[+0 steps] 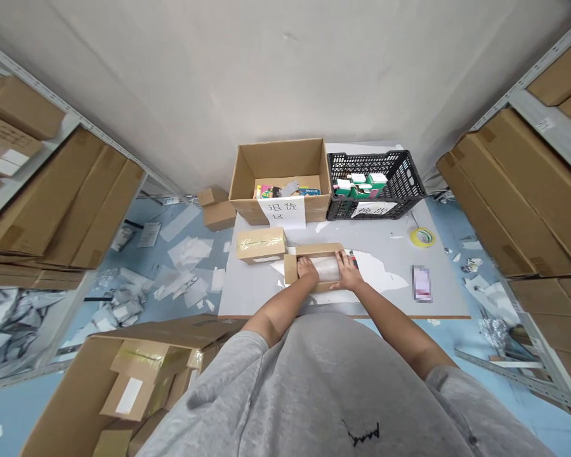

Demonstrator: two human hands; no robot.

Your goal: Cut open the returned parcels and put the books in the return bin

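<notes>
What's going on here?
A person is at a grey table between shelves of flat cardboard boxes. Their left hand and right hand are both on a clear plastic-wrapped roll lying in an open, shallow cardboard box. A taped parcel sits to its left, and farther back stand a cardboard box of goods and a black plastic crate.

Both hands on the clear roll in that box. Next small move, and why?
Probably press the clear roll down evenly into the open cardboard box: the left hand and right hand are on either side of it, and the box's top is open.
</notes>
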